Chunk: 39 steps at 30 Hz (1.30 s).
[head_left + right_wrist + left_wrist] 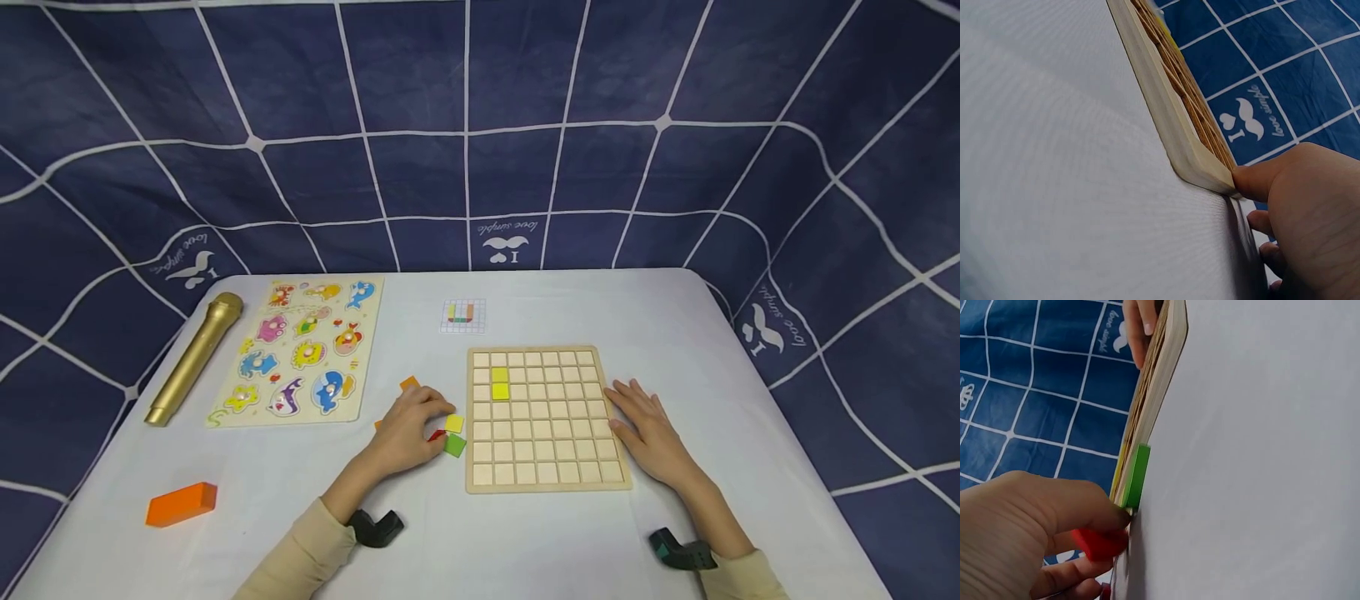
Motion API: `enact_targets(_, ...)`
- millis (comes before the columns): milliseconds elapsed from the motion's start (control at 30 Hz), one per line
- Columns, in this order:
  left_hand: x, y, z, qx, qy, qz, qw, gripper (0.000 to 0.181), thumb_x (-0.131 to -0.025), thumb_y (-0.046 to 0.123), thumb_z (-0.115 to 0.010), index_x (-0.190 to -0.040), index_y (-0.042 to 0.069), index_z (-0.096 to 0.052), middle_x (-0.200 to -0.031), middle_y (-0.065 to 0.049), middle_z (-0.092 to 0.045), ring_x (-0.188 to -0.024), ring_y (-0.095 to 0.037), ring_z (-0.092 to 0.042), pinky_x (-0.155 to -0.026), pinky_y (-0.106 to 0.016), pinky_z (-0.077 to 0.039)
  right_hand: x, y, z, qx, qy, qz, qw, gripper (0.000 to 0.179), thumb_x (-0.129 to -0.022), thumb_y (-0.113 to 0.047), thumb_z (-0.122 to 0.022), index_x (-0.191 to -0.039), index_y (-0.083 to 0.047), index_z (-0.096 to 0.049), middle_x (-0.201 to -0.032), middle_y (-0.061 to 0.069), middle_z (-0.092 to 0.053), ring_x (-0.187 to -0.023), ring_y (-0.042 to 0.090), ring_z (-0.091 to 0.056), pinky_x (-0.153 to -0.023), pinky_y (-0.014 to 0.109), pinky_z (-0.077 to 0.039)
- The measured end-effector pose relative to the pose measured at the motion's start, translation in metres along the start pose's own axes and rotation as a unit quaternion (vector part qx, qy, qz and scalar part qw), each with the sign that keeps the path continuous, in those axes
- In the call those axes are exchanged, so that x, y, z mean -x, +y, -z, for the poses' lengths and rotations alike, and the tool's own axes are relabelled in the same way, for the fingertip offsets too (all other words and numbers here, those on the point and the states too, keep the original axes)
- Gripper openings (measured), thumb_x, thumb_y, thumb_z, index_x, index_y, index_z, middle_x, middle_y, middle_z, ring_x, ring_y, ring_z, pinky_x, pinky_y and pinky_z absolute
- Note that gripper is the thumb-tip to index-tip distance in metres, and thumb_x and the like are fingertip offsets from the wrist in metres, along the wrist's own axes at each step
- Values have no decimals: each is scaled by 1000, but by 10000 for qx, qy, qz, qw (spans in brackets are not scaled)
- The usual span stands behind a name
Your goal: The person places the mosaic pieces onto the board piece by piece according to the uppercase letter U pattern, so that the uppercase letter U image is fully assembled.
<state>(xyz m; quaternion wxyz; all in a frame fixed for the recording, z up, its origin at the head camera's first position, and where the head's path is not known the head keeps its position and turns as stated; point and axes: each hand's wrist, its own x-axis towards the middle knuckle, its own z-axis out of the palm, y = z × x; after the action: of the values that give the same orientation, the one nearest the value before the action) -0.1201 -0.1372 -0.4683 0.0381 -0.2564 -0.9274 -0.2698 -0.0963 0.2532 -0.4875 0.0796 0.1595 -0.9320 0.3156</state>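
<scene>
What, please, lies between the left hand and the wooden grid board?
The head view shows a yellow tile and a green tile there; the left hand pinches a red tile.

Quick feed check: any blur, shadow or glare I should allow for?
Head: bright, no strong glare on the grid board; left wrist: red block looks soft-edged, shadow beside the left hand; right wrist: dark shadow near the right hand, faint streaks across the white cloth.

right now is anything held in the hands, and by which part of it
The left hand pinches a red block between thumb and fingers; which of its faces they grip cannot be told. The right hand only touches the edge of the grid board.
</scene>
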Motion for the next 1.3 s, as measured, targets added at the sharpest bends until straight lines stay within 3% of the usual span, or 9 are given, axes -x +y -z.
enact_targets(567,0,0,-6,-174,291,-197,9992,23,-69,12,-72,-92,12,-71,-99,3,-55,-94,-16,-42,-82,-36,-38,0,0,1,43,15,23,10000,46,-91,-18,-57,-133,-4,-47,-141,22,-36,-134,41,-19,-105,58,-5)
enact_targets(1000,-3,1,-5,-157,389,-146,9990,21,-68,13,-73,-89,9,-71,-93,4,-58,-90,-15,-46,-78,-34,-39,0,1,0,88,32,8,10000,46,-91,-19,-57,-133,-3,-47,-141,22,-36,-134,41,-19,-105,57,-5)
enact_targets(1300,-4,0,-3,-313,640,-160,9973,22,-67,12,-76,-88,11,-70,-87,5,-61,-88,-14,-51,-79,-34,-40,0,0,0,52,-4,-3,10000,47,-91,-18,-57,-134,-4,-47,-141,22,-35,-134,40,-19,-105,57,-5)
